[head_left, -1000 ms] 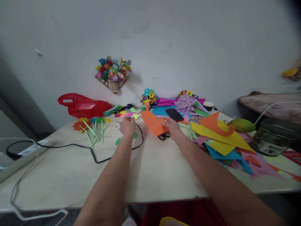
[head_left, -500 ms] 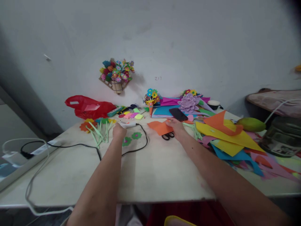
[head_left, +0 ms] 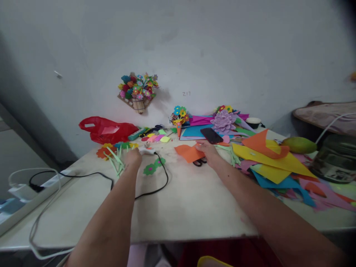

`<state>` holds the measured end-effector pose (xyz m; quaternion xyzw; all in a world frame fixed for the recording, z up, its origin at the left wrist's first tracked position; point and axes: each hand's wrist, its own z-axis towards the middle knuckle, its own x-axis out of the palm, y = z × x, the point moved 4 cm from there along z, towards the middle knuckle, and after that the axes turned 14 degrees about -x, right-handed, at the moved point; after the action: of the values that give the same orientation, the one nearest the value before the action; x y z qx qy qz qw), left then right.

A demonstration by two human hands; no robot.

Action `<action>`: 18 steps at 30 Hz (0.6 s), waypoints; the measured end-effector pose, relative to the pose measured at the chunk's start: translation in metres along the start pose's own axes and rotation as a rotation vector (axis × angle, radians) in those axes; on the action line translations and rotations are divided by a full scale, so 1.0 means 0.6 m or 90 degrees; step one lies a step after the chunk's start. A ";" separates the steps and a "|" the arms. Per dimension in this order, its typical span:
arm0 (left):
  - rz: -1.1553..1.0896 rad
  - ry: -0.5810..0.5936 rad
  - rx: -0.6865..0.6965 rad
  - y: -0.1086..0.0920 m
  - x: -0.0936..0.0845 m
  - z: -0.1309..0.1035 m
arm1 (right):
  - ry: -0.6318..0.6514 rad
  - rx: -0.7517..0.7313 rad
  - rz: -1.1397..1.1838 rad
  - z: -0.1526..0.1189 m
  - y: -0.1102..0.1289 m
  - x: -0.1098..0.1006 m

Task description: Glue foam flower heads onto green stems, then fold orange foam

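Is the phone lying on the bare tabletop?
No, the phone rests on the blue sheet near the wall, not on bare table.

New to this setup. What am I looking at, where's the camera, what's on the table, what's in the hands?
No machine here: a person's two bare arms, filmed by one camera worn on the head, looking forward and down. The table holds coloured paper sheets, paper flowers, green strips, a black phone, a red bag and a black cable. The left hand rests by the green strips and a white tool; whether it grips anything is unclear. The right hand touches an orange paper piece, with scissors partly under it.
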<state>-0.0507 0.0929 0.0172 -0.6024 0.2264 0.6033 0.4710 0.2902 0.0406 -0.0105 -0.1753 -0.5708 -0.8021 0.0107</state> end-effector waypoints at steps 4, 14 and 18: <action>0.093 -0.011 -0.012 0.000 -0.008 -0.013 | 0.033 0.020 -0.022 -0.004 0.000 0.008; -0.184 0.094 0.150 -0.176 0.006 -0.137 | 0.167 -0.058 -0.163 -0.005 -0.007 0.020; -0.168 0.173 0.229 -0.205 0.071 -0.187 | 0.226 -0.124 -0.300 0.003 -0.019 0.018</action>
<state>0.1175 0.0671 -0.0057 -0.6089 0.3106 0.4005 0.6102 0.2782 0.0482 -0.0171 0.1044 -0.5056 -0.8514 -0.0932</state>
